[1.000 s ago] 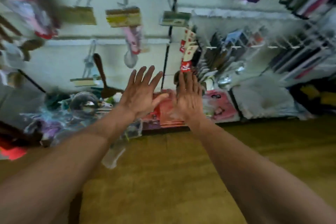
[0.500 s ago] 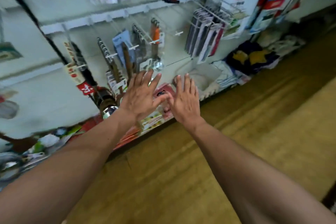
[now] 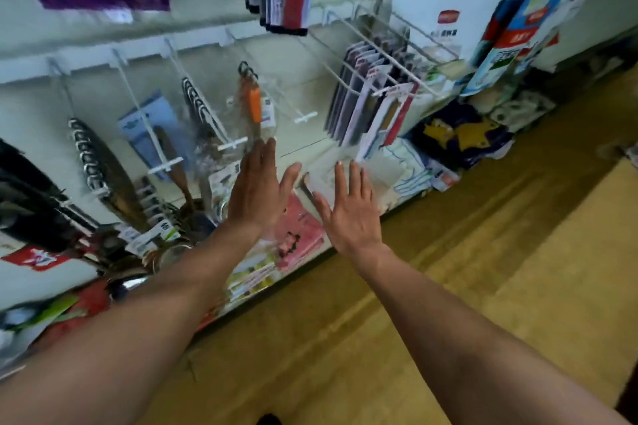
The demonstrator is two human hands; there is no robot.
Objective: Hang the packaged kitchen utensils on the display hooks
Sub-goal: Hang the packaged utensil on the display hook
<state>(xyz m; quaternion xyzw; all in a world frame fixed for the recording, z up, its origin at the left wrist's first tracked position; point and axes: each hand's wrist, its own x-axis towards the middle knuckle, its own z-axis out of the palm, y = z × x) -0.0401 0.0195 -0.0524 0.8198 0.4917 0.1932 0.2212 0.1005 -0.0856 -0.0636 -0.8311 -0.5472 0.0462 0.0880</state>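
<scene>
**Both hands raised and empty before a shop's hook display.**
The left hand (image 3: 257, 190) and right hand (image 3: 348, 214) are held flat, fingers straight, backs toward the camera, apart from each other and gripping nothing. Packaged kitchen utensils (image 3: 114, 183) hang on white display hooks (image 3: 305, 118) behind and left of the left hand; an orange-handled utensil (image 3: 254, 107) hangs just above its fingertips. Pink packets (image 3: 300, 235) lie on the low shelf beneath.
</scene>
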